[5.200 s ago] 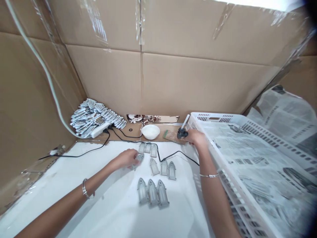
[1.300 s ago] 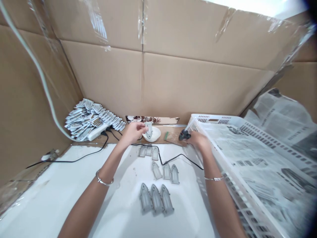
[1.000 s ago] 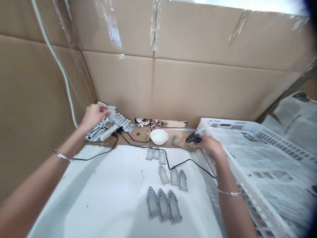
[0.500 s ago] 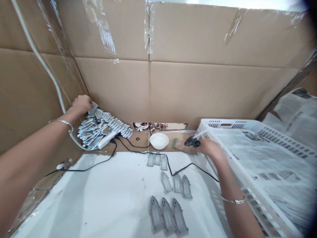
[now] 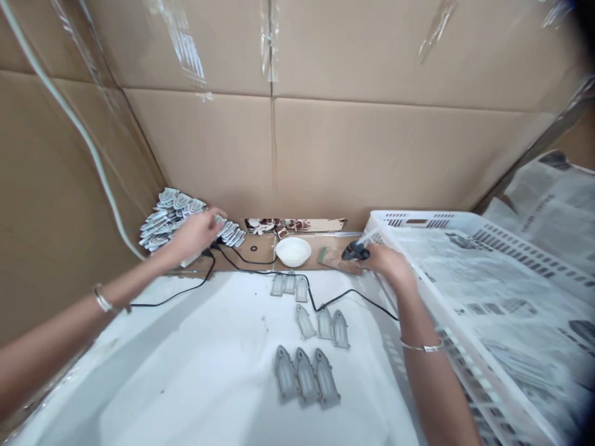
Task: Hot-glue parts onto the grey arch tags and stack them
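Observation:
My right hand (image 5: 388, 263) is closed around a black hot glue gun (image 5: 356, 251) with a pale glue stick (image 5: 370, 235) in its back. It rests over a brown patch with a green edge (image 5: 332, 257), beside the white basket. My left hand (image 5: 198, 234), blurred, hovers over the right part of a pile of flat grey-and-white boat-shaped pieces (image 5: 160, 224). Its fingertips do not show clearly, so any held thing is hidden. Grey translucent boat-shaped pieces lie on the white table in three groups, the nearest group (image 5: 307, 376) being largest in view.
A white bowl (image 5: 293, 252) stands at the back between my hands. Behind it, a slot in the cardboard wall (image 5: 325, 155) shows small brown and white pieces. Black cords (image 5: 353, 292) cross the table. A newspaper-lined white basket (image 5: 418, 217) fills the right side.
My left hand has moved right and toward me from the top of the pile. The right hand keeps the glue gun in about the same place. The view has tilted slightly.

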Demonstrator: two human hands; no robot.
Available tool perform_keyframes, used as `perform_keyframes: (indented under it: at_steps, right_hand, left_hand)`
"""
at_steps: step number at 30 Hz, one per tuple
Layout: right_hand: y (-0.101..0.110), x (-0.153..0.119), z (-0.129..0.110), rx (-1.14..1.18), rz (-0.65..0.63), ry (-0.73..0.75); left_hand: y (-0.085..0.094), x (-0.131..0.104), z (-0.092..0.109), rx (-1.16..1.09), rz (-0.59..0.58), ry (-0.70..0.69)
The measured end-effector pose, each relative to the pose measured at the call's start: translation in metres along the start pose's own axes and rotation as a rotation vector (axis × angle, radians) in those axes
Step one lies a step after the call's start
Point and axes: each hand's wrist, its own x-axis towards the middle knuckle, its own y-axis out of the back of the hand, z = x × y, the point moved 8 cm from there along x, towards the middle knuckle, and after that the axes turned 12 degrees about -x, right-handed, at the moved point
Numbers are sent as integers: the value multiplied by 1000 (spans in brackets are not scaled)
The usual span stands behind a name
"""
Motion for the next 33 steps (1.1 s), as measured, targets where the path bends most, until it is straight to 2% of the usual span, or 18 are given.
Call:
perform_keyframes:
  at_steps: [2,4,5,7,11,15,19,24,28,30,33]
  right_hand:
    - [-3,1,0,-30,-39,-1]
    - [-4,1,-1,-44,-55,-4]
    - [-4,1,-2,-44,-54,-4]
    - [-5,2,-3,-40,-61,-2]
    - [-11,7,-4,-2,-100,4]
    - [-21,15,-4,26,-152,19]
    - [-22,14,1,20,-165,-2]
    - [1,1,7,-7,-9,-58]
    - [20,-11,1,47,102,-17]
    - [30,-17,-8,84,165,33]
    - [47,-28,-26,186,281,138]
  left_hand:
    - [-64,-39,25,-133,-263,-15]
    - [-116,-74,40,-154,-487,34]
    - [-132,-86,46,-144,-527,61]
    - [-149,-96,52,-90,-518,139]
    - [-164,-87,63,-11,-464,276]
    - [-181,-72,75,10,-452,309]
    - [-192,-63,73,-1,-424,333]
    - [-191,-59,51,-76,-443,376]
    - [-183,-67,38,-198,-448,355]
    - [-178,-72,41,-298,-451,314]
    - [-165,-71,57,-463,-453,243]
